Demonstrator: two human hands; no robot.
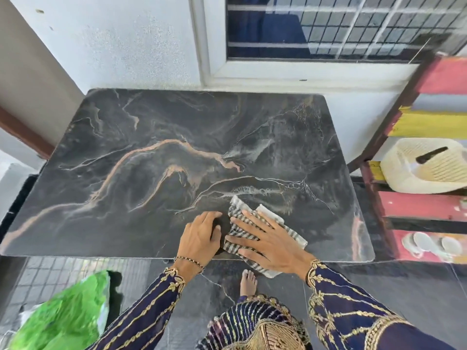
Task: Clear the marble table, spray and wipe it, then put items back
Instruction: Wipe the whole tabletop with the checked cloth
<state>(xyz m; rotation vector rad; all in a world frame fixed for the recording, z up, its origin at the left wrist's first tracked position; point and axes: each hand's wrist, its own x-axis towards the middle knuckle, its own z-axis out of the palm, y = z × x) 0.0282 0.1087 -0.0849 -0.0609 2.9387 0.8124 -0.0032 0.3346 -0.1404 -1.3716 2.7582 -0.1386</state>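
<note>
Marble table (151, 160), dark grey with rust-orange and white veins and rounded corners, stands against a speckled white wall (126, 41) beneath a barred window (328, 26). Its polished top carries only a cloth (240, 208) and a person's two hands, all near the front edge.

The right hand (267, 238) lies flat on the cloth, fingers spread wide and straight, pressing it to the stone rather than gripping it. The cloth is a crumpled, grey-and-white striped weave; one end overhangs the table's front edge. Just beside it, the left hand (202, 238) rests on the bare marble with fingers loosely curled and holding nothing, its thumb close to the cloth's edge. A beaded bracelet (189, 261) circles the left wrist, and both sleeves (353, 311) are navy with gold embroidery.

To the right of the table stands a dark-framed rack (379, 147) with red and yellow panels. A cream ribbed plastic basket (424, 168) sits on one shelf, with blurred white discs (429, 243) lower down. A green plastic bag (63, 317) lies on the dark tiled floor (379, 286) at front left, well apart from the hands. A bare foot (249, 281) shows below the table edge.
</note>
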